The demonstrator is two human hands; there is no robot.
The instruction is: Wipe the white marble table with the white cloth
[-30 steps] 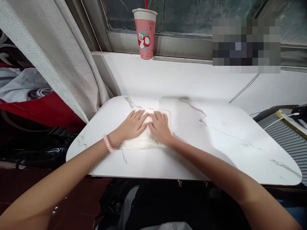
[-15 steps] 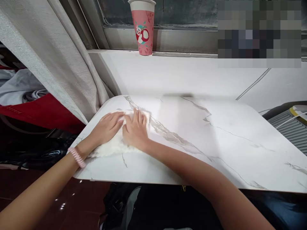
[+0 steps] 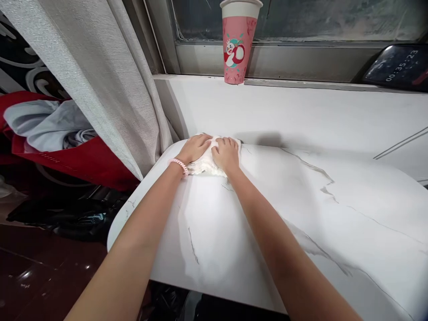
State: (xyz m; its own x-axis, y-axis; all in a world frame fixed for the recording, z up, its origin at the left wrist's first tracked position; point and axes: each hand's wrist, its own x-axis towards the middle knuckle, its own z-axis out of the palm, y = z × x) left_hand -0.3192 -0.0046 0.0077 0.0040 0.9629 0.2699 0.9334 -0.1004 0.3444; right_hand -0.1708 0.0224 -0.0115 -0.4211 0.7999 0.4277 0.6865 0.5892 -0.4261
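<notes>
At the far left corner: the cloth (image 3: 207, 161) is being pressed onto the table (image 3: 301, 214) under both hands.
Left hand (image 3: 196, 148): fingers are being held flat, nearly straight, gripping nothing.
Right hand (image 3: 226, 154): fingers likewise spread on the cloth.
Progress: judged as wiping under way; the wide top right of the fingers is probably being left for later.
Around: a cup (image 3: 238, 42) is standing beyond the fingertips, a curtain (image 3: 110, 84) is hanging left; neither is being touched.

Both hands, left hand (image 3: 195, 148) and right hand (image 3: 227, 154), press flat on a white cloth (image 3: 207, 163) at the marble table (image 3: 301, 214)'s far edge; a pink cup (image 3: 238, 44) stands on the sill, apparently lidded.
</notes>
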